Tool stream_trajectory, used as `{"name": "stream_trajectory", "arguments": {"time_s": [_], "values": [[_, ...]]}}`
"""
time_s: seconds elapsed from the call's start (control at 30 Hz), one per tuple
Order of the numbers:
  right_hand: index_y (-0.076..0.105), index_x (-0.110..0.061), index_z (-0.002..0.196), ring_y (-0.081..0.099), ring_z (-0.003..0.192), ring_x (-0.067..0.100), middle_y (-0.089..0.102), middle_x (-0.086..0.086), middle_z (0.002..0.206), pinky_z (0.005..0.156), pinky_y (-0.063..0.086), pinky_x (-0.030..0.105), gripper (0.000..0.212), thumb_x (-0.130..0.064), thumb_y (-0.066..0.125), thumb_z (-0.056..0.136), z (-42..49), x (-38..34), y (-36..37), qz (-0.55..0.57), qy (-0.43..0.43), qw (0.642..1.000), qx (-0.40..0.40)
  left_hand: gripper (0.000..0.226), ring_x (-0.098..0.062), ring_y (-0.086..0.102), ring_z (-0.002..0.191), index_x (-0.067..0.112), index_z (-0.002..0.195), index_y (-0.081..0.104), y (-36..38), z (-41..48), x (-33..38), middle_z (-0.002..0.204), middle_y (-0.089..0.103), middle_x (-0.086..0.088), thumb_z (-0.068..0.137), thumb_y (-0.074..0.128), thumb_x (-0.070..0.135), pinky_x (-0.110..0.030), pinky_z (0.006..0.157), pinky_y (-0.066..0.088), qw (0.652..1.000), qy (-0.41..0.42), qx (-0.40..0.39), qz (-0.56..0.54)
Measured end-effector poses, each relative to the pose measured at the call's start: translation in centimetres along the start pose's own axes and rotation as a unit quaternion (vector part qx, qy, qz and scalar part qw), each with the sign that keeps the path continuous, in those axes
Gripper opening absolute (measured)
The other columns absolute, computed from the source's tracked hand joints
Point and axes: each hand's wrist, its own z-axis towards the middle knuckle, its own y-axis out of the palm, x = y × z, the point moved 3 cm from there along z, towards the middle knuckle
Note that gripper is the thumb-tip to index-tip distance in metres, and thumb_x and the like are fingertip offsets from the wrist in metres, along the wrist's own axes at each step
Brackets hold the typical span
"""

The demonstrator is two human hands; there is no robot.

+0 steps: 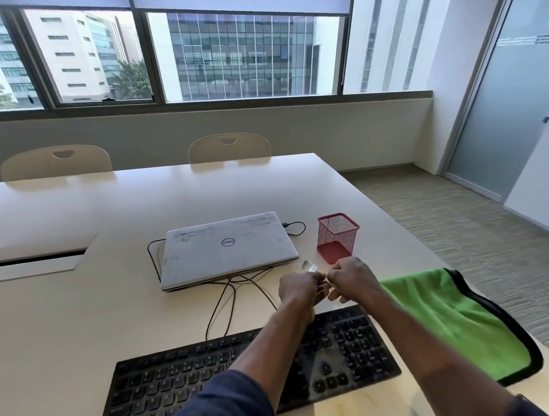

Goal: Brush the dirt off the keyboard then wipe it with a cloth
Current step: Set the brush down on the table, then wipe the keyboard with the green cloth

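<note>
Left hand (298, 291) and right hand (353, 278) meet with fingers curled, pinching a small clear item (313, 267) between them; what it is cannot be determined. Both are held over the table (81, 313), just beyond the black keyboard (168, 382). A green cloth (457, 322) lies beside the keyboard's right end. A closed laptop (227, 248) and a red mesh cup (338, 236) stand farther back.

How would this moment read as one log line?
left hand, right hand: pinching small clear item | black plastic keyboard: under forearms | green black-edged cloth: right of keyboard
</note>
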Motion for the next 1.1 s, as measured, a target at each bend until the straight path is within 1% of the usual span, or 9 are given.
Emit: {"name": "stream_trajectory", "arguments": {"time_s": [0.23,0.33,0.4,0.5,0.63,0.8,0.93,1.03,1.1], "values": [[0.070,0.003,0.087,0.071,0.051,0.021,0.074,0.018,0.072,0.038,0.044,0.021,0.018,-0.011,0.060,0.089,2.7,2.0,1.3,-0.021,0.055,0.998,0.003,0.010,-0.031,0.073,0.065,-0.015,0.086,0.070,1.1,2.8,-1.1,0.083,0.073,-0.027,0.090,0.069,-0.006,-0.036,0.064,0.064,0.999,-0.021,0.032,0.024],[0.074,-0.003,0.090,0.075,0.076,0.032,0.076,0.019,0.083,0.062,0.059,0.034,0.022,-0.021,0.063,0.085,3.7,2.6,1.5,-0.065,0.066,0.996,0.016,0.011,-0.035,0.075,0.073,-0.013,0.084,0.071,1.5,3.9,-1.7,0.084,0.074,-0.027,0.083,0.074,-0.002,-0.046,0.074,0.064,0.997,-0.015,0.043,0.056],[0.075,-0.009,0.102,0.071,0.099,0.033,0.074,0.018,0.104,0.079,0.055,0.033,0.026,-0.025,0.063,0.086,4.1,2.7,1.4,-0.122,0.061,0.990,0.035,0.021,-0.033,0.076,0.076,-0.006,0.080,0.075,1.0,5.3,-2.3,0.083,0.075,-0.022,0.071,0.082,0.012,-0.048,0.076,0.064,0.990,0.003,0.069,0.120],[0.071,-0.010,0.114,0.067,0.110,0.033,0.070,0.017,0.117,0.086,0.052,0.032,0.030,-0.024,0.062,0.090,3.9,3.0,1.0,-0.159,0.055,0.985,0.042,0.020,-0.030,0.075,0.075,0.000,0.074,0.077,0.8,7.5,-3.5,0.076,0.075,-0.016,0.069,0.081,0.019,-0.048,0.075,0.063,0.981,0.011,0.073,0.180],[0.077,-0.014,0.105,0.069,0.104,0.033,0.074,0.016,0.108,0.084,0.053,0.032,0.023,-0.024,0.064,0.090,2.4,3.2,-1.7,-0.157,0.018,0.985,0.075,0.019,-0.033,0.075,0.072,0.001,0.074,0.075,1.3,7.2,-2.8,0.073,0.074,-0.016,0.072,0.076,0.020,-0.050,0.071,0.063,0.960,0.063,0.061,0.264],[0.079,-0.013,0.094,0.072,0.096,0.034,0.077,0.015,0.096,0.081,0.054,0.034,0.015,-0.024,0.071,0.088,-0.5,4.8,-7.8,-0.176,-0.030,0.969,0.168,0.025,-0.027,0.065,0.063,0.007,0.063,0.071,5.0,2.2,-0.2,0.059,0.067,-0.006,0.086,0.066,0.016,-0.032,0.060,0.050,0.891,0.233,0.024,0.388],[0.069,-0.011,0.118,0.065,0.109,0.026,0.071,0.012,0.116,0.088,0.050,0.031,0.039,-0.037,0.071,0.089,-1.1,8.1,-8.1,-0.257,0.000,0.966,0.039,0.036,-0.035,0.065,0.083,0.008,0.069,0.066,8.9,1.8,-1.9,0.077,0.068,-0.015,0.090,0.069,0.037,-0.034,0.062,0.038,0.842,0.230,-0.062,0.484],[0.066,-0.016,0.118,0.062,0.104,0.021,0.067,0.007,0.114,0.078,0.044,0.025,0.039,-0.041,0.069,0.089,-1.2,9.9,-7.5,-0.259,-0.023,0.965,0.033,0.036,-0.036,0.064,0.100,0.002,0.100,0.068,10.9,1.5,-3.1,0.106,0.068,-0.020,0.092,0.067,0.037,-0.034,0.070,0.040,0.789,0.207,-0.096,0.571],[0.068,-0.019,0.113,0.059,0.096,0.017,0.067,0.005,0.110,0.075,0.038,0.021,0.035,-0.042,0.070,0.086,-1.1,10.6,-7.5,-0.255,-0.044,0.965,0.036,0.034,-0.036,0.065,0.101,0.001,0.104,0.068,11.5,1.5,-3.4,0.108,0.068,-0.019,0.090,0.070,0.032,-0.034,0.071,0.043,0.778,0.203,-0.095,0.586]]}}
